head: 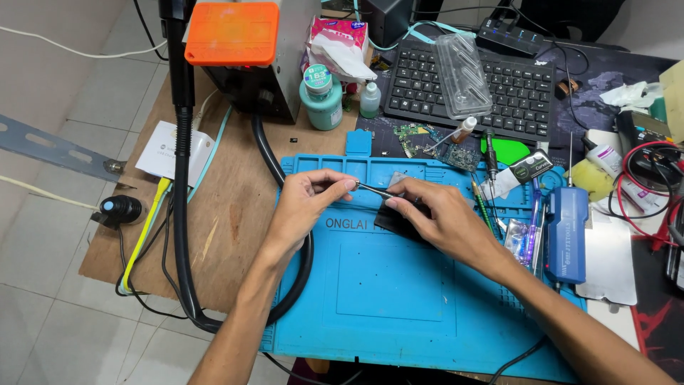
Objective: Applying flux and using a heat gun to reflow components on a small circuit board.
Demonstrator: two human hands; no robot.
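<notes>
Head view: my left hand (303, 207) pinched a thin metal tweezer tool (372, 190), its tip meeting the small dark flat device (399, 217). My right hand (445, 217) pressed that device onto the blue silicone repair mat (385, 285), seemingly steadying it on the wooden worktop (228, 207).

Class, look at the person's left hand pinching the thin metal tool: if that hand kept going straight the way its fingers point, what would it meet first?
The left hand points right along the thin metal tool. It would probably first meet the right hand, whose fingertips press the small dark flat device on the blue silicone work mat.
</notes>
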